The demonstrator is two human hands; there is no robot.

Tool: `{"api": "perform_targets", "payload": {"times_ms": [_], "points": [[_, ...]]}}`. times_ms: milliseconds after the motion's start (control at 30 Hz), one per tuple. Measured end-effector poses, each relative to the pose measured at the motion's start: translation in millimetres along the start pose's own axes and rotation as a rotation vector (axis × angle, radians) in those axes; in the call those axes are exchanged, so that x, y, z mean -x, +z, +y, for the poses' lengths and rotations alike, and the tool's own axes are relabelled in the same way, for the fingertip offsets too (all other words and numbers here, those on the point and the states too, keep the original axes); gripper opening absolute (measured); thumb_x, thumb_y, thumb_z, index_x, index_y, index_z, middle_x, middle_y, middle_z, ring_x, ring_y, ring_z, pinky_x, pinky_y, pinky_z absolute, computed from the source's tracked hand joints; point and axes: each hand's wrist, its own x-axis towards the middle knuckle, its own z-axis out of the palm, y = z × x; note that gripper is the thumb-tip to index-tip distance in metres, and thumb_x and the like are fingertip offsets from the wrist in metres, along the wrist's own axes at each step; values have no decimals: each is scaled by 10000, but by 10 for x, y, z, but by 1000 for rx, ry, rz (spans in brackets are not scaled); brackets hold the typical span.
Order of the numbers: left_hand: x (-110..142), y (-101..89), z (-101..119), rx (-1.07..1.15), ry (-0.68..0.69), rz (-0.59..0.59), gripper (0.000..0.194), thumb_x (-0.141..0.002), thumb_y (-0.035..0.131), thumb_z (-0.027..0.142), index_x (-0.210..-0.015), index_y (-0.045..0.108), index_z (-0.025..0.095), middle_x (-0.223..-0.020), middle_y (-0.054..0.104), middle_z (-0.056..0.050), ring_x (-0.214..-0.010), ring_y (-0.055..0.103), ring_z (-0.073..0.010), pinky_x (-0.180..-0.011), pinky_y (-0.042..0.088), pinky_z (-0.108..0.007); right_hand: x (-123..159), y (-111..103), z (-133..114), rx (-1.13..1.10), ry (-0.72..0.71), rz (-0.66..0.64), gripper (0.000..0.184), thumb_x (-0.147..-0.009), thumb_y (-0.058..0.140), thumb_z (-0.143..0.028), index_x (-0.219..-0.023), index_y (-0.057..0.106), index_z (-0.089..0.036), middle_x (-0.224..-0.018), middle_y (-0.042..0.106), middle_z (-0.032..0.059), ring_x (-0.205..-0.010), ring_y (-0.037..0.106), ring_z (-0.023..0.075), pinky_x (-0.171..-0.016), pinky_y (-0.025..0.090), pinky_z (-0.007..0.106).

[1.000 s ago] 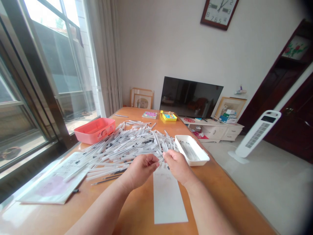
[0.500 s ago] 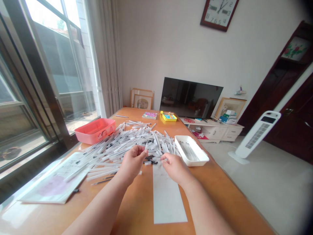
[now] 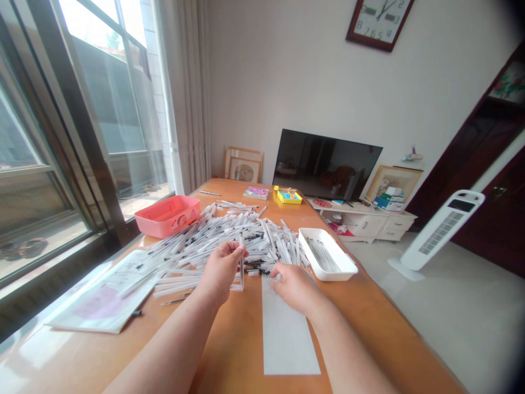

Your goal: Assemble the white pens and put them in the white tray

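My left hand is closed, thumb and fingers pinching a clear-barrelled pen that stands nearly upright. My right hand hovers by the top of a long white paper strip, thumb and forefinger curled but apart, with nothing visible between them. Small black pen caps lie just beyond its fingertips. Past both hands spreads a large heap of white and clear pen parts. A white tray holding several slim pen pieces stands to the right of the heap.
A pink plastic basket sits at the heap's left. Nearer lies a booklet with a purple patch. At the table's far end are a colourful book and a yellow box. The table's right edge runs past the tray.
The pen in my left hand now stands upright and shows clearly below the fingers. My right hand's thumb and forefinger look wider apart. The whole view has shifted slightly.
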Motion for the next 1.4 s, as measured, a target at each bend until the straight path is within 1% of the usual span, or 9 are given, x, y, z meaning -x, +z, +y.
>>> {"api": "perform_targets", "payload": {"times_ms": [100,300,400,600,700,767,867,967,1400], "points": [[-14,-8,-18,33,-32,23,383,-710,752,503,-850,597,182,-859,699,-40,-641,536,-110,-625,404,-251,19,-10,-33,31,-9,-18,175,-774,640,-230,-933,691,-280,-819,676,-5,-701,558,156,-596,248,260],[-39,-13,-14,98,-70,69,337,-701,756,419,-907,648,176,-874,693,-43,-691,561,-116,-637,404,-237,47,-11,-79,100,-79,-33,78,-770,664,-269,-843,661,-242,-876,661,-3,-762,556,148,-629,283,249],[-37,-12,2,139,-72,95,335,-703,748,387,-941,652,171,-884,691,-55,-706,574,-123,-643,414,-239,59,3,-83,98,-115,-35,110,-766,661,-264,-873,666,-238,-927,661,3,-784,569,147,-646,304,249],[-24,1,22,199,-58,108,292,-709,748,376,-859,611,166,-844,675,-47,-638,550,-105,-616,426,-235,60,35,-82,49,-156,-22,49,-754,631,-206,-788,662,-224,-910,661,8,-796,585,153,-659,331,254],[-32,3,19,243,-42,121,257,-709,748,346,-768,570,171,-790,653,-31,-645,556,-107,-616,438,-230,57,50,-108,-76,-110,-21,38,-761,597,-200,-776,628,-214,-788,647,-3,-723,564,149,-619,338,249],[-41,1,13,281,-42,123,264,-708,752,336,-721,545,173,-758,640,-25,-655,566,-112,-620,447,-230,59,58,-145,-245,-45,-48,45,-797,566,-234,-799,605,-210,-719,633,-12,-658,551,142,-578,345,242],[-50,-4,4,323,-48,126,265,-715,755,328,-701,542,171,-735,634,-26,-660,572,-113,-629,456,-228,75,58,-221,-562,25,-120,84,-827,554,-279,-848,583,-203,-746,667,-2,-636,587,135,-552,381,232],[-51,-4,6,349,-61,128,250,-728,752,313,-717,549,167,-729,635,-27,-636,560,-101,-643,467,-230,94,49,-288,-756,79,-178,113,-826,575,-300,-877,581,-200,-784,702,21,-646,618,141,-518,400,223],[28,62,-15,384,-92,19,256,-741,765,316,-748,556,168,-741,622,-22,-695,574,-108,-678,479,-229,123,48,-362,-916,115,-199,124,-825,605,-300,-846,580,-180,-709,678,25,-583,592,131,-513,444,238]]}}
